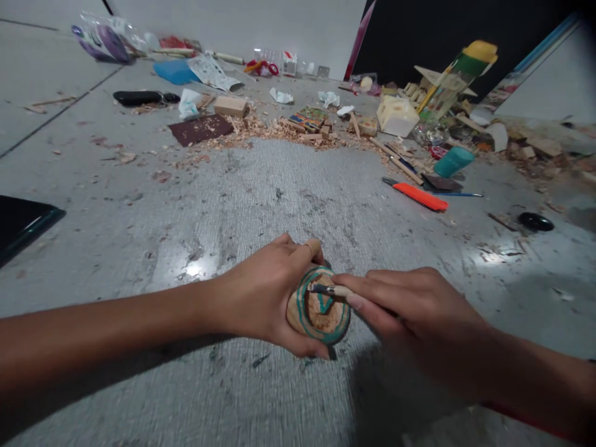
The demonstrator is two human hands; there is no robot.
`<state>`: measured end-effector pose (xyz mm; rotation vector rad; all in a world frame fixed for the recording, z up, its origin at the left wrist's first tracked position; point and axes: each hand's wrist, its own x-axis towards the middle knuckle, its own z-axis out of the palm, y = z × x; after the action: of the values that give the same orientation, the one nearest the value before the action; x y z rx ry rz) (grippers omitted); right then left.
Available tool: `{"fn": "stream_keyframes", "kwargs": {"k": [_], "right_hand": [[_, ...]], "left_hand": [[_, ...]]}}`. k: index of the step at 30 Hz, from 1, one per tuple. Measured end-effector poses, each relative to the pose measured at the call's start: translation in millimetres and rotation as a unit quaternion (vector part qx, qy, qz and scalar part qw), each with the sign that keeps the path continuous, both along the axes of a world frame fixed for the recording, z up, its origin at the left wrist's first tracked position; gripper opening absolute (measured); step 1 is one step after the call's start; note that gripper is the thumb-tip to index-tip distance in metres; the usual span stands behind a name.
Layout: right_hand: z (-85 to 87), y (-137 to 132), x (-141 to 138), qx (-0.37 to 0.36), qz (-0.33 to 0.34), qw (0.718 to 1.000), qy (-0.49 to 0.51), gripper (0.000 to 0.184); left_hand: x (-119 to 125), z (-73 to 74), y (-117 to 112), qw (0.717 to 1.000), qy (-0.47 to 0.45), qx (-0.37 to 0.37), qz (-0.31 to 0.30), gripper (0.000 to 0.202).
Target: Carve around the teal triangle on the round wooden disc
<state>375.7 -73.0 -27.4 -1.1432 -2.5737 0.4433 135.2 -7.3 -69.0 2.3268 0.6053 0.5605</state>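
A round wooden piece (328, 323) rests on the grey floor, with teal rings round its rim and a teal shape in its rough, hollowed face. My left hand (274, 292) is closed about its left side, thumb at the near edge and fingers at the far edge. In my right hand (414, 304) I pinch a carving chisel (342, 290) with a pale wooden handle and a metal end. That end lies over the upper left part of the carved face; whether it touches the wood I cannot tell.
Wood shavings (265, 127) lie in a band ahead, with a brown sandpaper sheet (200, 129) and wood blocks. To the right are an orange-handled tool (419, 195), a teal cylinder (453, 161) and a small black object (535, 221). A dark panel (28, 223) stands at left.
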Motion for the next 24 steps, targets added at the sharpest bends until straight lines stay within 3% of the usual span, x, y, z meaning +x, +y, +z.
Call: {"fn": "stream_keyframes", "kwargs": {"k": [4,11,18,24], "right_hand": [[14.2,10,4,-0.039,0.015,0.999,-0.006,0.028],[39.4,16,-5,0.044,0.022,0.984,-0.170,0.031],[59.3,25,-26,0.077,0.039,0.941,-0.328,0.002],[67.0,25,-41,0.127,0.048,0.941,-0.309,0.023]], "left_hand": [[0,-0.1,0,1.000,0.017,-0.003,0.000,0.073],[0,0.6,-1,1.000,0.015,0.010,0.010,0.072],[0,1.7,-3,0.999,-0.005,0.026,0.020,0.069],[0,1.2,-4,0.999,0.006,0.029,0.025,0.069]]}}
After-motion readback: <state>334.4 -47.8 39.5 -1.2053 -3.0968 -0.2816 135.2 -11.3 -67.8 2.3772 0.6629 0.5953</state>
